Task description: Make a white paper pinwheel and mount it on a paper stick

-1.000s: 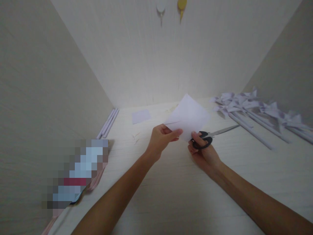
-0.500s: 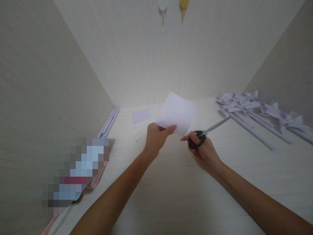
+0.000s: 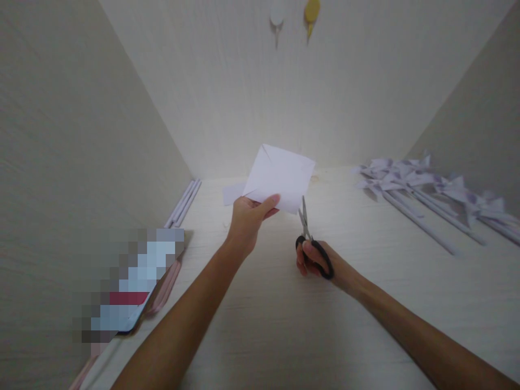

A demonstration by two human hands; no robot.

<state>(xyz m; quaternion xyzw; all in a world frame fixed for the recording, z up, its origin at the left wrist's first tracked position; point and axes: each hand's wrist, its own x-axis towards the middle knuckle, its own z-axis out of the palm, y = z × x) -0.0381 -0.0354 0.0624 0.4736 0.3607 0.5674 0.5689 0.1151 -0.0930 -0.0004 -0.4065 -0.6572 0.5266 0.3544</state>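
My left hand [image 3: 249,219] pinches a white square sheet of paper [image 3: 280,176] by its near edge, thumb on top. Slits run in from at least two of the sheet's corners. My right hand [image 3: 314,260] has its fingers through the black handles of a pair of scissors [image 3: 305,227]. The scissors' blades are parted and point up at the sheet's near right corner; whether they touch it I cannot tell. Partly covered by the held sheet, another piece of white paper [image 3: 232,194] lies on the table behind.
Several paper pinwheels [image 3: 418,176] on rolled sticks lie at the right. Rolled paper sticks [image 3: 184,203] rest by the left wall, near a pixelated device [image 3: 138,281] on a pink stand [image 3: 166,287]. Two hooks, one white [image 3: 277,15] and one yellow [image 3: 312,11], are on the back wall.
The scissors have swung from pointing right to pointing up at the paper, and their blades have opened. My left hand has shifted left and turned the sheet.
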